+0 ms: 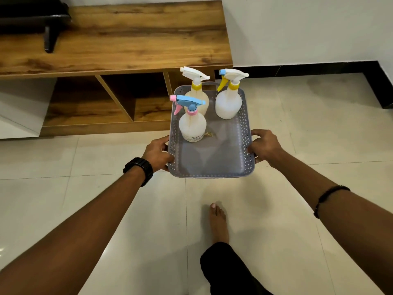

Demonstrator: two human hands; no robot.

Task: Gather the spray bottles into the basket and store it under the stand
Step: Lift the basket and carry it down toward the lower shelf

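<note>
A grey perforated plastic basket (247,133) is held above the tiled floor, in front of the wooden stand (127,39). My left hand (157,153) grips its left rim and my right hand (264,146) grips its right rim. Three white spray bottles stand upright inside. One with a blue and pink trigger head (192,124) is nearest on the left. One with a white head and yellow collar (196,96) is behind it. One with a yellow trigger and blue nozzle tip (228,103) is at the far right.
The stand has open lower compartments (131,96) just left of the basket, with a white cabinet front (21,107) further left. A black object's foot (50,39) rests on the stand's top. My bare foot (219,224) is on the floor. A black skirting (319,69) lines the wall.
</note>
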